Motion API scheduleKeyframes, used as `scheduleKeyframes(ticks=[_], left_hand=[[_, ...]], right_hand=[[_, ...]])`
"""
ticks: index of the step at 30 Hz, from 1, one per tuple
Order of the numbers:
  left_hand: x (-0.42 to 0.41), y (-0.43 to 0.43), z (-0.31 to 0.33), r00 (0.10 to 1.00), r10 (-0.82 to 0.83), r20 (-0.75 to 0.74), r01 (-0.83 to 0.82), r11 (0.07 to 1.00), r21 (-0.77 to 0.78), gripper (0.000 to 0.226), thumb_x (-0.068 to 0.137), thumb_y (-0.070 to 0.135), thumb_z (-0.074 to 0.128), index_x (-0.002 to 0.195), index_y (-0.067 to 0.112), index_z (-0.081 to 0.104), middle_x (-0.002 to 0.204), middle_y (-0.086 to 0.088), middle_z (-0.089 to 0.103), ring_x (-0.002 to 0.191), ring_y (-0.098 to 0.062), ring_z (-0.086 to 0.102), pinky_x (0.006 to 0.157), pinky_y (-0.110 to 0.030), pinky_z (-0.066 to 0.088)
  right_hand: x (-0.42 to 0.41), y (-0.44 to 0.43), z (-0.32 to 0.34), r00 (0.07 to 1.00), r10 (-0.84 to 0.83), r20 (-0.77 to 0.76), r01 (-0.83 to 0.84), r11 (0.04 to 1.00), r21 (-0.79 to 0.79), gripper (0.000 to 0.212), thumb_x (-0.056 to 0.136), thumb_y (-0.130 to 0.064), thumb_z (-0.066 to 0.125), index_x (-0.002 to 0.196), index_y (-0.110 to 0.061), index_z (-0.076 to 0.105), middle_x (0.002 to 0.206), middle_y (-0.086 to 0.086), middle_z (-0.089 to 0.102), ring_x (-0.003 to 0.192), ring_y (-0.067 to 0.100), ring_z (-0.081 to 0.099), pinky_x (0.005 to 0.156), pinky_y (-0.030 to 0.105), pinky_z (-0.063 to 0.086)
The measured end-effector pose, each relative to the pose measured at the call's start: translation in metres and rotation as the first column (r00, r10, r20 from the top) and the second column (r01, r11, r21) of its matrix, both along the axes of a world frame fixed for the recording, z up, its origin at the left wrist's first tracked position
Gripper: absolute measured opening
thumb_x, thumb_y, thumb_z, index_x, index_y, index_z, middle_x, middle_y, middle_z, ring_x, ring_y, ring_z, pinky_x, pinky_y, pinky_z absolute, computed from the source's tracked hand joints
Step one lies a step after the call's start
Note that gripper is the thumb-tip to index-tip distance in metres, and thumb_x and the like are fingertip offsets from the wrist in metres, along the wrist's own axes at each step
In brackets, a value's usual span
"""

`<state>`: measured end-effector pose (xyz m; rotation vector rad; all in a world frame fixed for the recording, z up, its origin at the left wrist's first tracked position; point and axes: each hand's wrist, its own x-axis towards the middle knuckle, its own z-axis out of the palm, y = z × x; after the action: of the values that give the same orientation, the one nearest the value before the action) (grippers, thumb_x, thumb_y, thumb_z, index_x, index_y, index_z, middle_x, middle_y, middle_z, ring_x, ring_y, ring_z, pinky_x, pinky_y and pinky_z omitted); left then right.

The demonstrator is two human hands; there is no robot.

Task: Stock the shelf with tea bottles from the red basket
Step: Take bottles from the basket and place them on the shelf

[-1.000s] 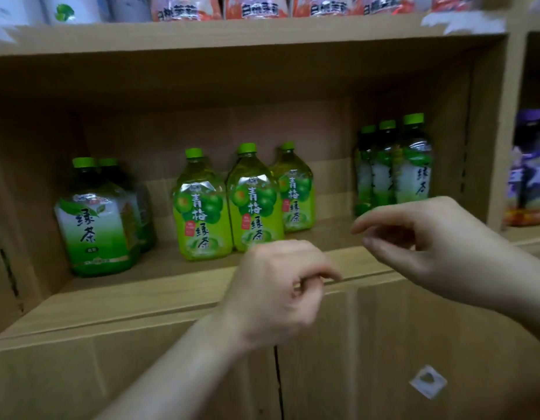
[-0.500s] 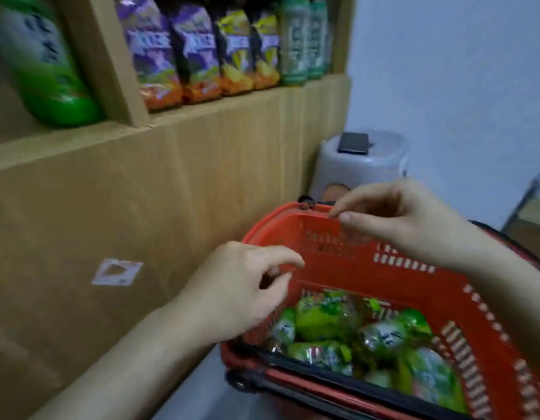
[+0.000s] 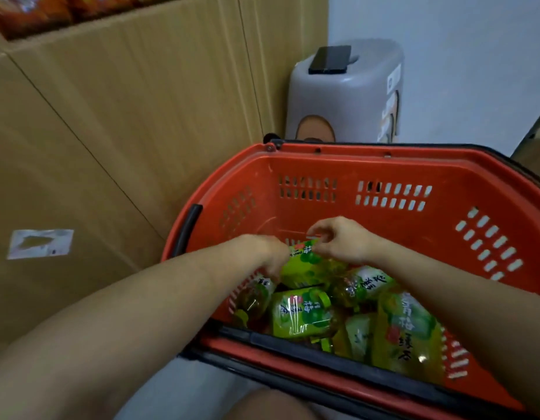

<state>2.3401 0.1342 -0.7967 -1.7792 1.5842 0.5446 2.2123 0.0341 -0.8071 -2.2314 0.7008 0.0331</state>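
A: Where are the tea bottles (image 3: 305,316)?

B: In the red basket (image 3: 383,165), lying on their sides in a heap against its near edge. Most have yellow-green labels and a couple have paler ones.

A: And the hands?

B: Both reach in over the near edge. The left grip (image 3: 271,256) has its fingers curled down over the left end of the topmost bottle (image 3: 305,268), which lies across the pile. The right grip (image 3: 344,241) is at that bottle's far right end with its fingers curled and fingertips at the label. I cannot tell whether it is clamped on the bottle or only touching it.

A: What is around the basket?

B: The tan shelf front (image 3: 126,122) stands just beside the basket's left edge and has a pale sticker (image 3: 39,244) on it. Past the far edge is a grey plastic stool (image 3: 344,95) with a black phone (image 3: 330,60) lying flat on top.
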Motion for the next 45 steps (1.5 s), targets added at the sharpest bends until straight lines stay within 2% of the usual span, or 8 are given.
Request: scheduleKeyframes(ticks=[8,21,26,29,31,34,37,45], left_hand=[[-0.002,0.029,-0.065,0.979,-0.084,0.186,0.014,0.937,0.35,0.105,0.077,0.044,0.076,0.153,0.019,0.008,0.141,-0.01,0.051,0.117,-0.029,0.059,0.09,-0.041,0.049],[0.024,-0.001,0.092,0.951,-0.031,-0.306,-0.143,0.838,-0.527,0.022,0.086,0.009,0.063,0.1,0.024,0.07,0.094,0.011,0.07,0.083,0.008,0.058,0.078,-0.02,0.048],[0.011,-0.009,0.111,0.438,-0.111,-0.892,-0.688,0.597,-0.412,0.028,0.09,-0.006,0.057,0.102,0.019,0.053,0.099,-0.01,0.066,0.074,-0.014,0.06,0.063,-0.023,0.052],[0.001,-0.03,0.089,-0.054,-0.175,-0.983,-0.946,0.323,-0.006,0.028,0.09,0.009,0.063,0.112,0.025,0.055,0.096,-0.004,0.07,0.068,-0.017,0.065,0.065,-0.028,0.054],[-0.01,-0.047,0.053,-0.174,0.036,-0.984,-0.927,0.331,0.176,0.019,0.092,0.025,0.062,0.11,0.025,0.059,0.102,-0.004,0.071,0.075,-0.017,0.067,0.069,-0.032,0.054],[-0.035,-0.066,-0.013,0.401,0.378,-0.835,-0.717,0.696,-0.03,0.038,0.084,0.046,0.067,0.112,0.021,0.061,0.106,-0.005,0.07,0.093,-0.022,0.066,0.078,-0.037,0.052],[-0.065,-0.066,-0.063,0.96,0.057,-0.274,-0.099,0.985,-0.14,0.065,0.083,0.048,0.068,0.13,0.01,0.043,0.114,-0.014,0.064,0.105,-0.034,0.062,0.077,-0.036,0.047],[-0.047,-0.061,-0.08,0.817,0.27,-0.509,-0.417,0.887,-0.199,0.078,0.068,0.024,0.082,0.131,0.015,0.036,0.103,-0.007,0.061,0.091,-0.022,0.06,0.064,-0.026,0.045]], right_hand=[[0.011,-0.007,-0.002,0.998,0.046,0.037,-0.045,0.998,-0.038,0.034,0.088,-0.015,0.062,0.121,-0.02,0.062,0.09,0.003,0.067,0.077,0.017,0.06,0.069,0.023,0.043],[0.009,0.019,0.0,0.972,0.21,0.106,-0.232,0.928,0.291,0.123,0.068,-0.025,0.086,0.151,-0.036,-0.004,0.155,-0.001,0.032,0.14,0.02,0.033,0.116,0.034,0.028],[-0.001,-0.014,0.03,0.941,0.014,0.338,-0.121,0.947,0.299,0.096,0.058,-0.018,0.091,0.136,-0.026,0.036,0.121,-0.011,0.058,0.116,0.012,0.058,0.098,0.026,0.048],[-0.028,-0.054,0.061,0.948,-0.077,0.308,0.044,0.993,0.113,0.087,0.055,-0.036,0.09,0.127,-0.025,0.044,0.121,-0.013,0.056,0.113,0.01,0.055,0.089,0.021,0.044],[-0.052,-0.077,0.075,0.932,-0.196,0.306,0.181,0.981,0.075,0.101,0.054,-0.046,0.087,0.139,-0.021,0.038,0.131,-0.01,0.049,0.118,0.01,0.052,0.096,0.024,0.043],[-0.081,-0.095,0.081,0.881,-0.295,0.371,0.265,0.955,0.131,0.091,0.065,-0.037,0.084,0.14,-0.019,0.036,0.116,-0.01,0.05,0.095,0.003,0.054,0.071,0.008,0.041],[-0.082,-0.102,0.069,0.876,-0.321,0.361,0.298,0.947,0.12,0.097,0.063,-0.042,0.085,0.142,-0.018,0.033,0.126,-0.012,0.046,0.115,0.007,0.046,0.089,0.016,0.037],[-0.059,-0.088,0.053,0.934,-0.205,0.293,0.189,0.979,0.079,0.091,0.058,-0.048,0.086,0.133,-0.026,0.04,0.135,0.0,0.054,0.122,0.021,0.052,0.098,0.034,0.042]])
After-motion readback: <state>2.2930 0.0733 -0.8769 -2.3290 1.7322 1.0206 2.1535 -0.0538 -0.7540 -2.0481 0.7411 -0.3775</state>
